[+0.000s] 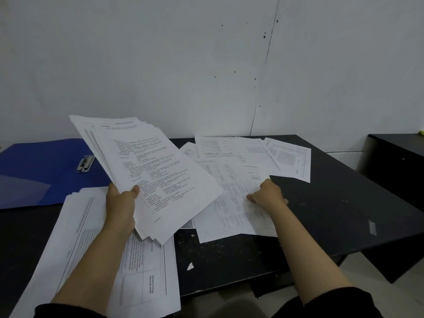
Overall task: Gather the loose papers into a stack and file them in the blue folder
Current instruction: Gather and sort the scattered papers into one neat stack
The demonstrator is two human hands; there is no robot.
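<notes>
L hand (121, 203) grips 1 paper stack (146, 171), mid-frame; R hand (268, 195) pinches loose sheet (231, 203); 1 blue folder (46, 171) upper left.

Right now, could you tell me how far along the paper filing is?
Partly done. The left hand holds a gathered stack above the table. The right hand is picking at a sheet among the loose papers. Another pile lies near the table's front edge. The blue folder lies open, with nothing filed yet.
</notes>
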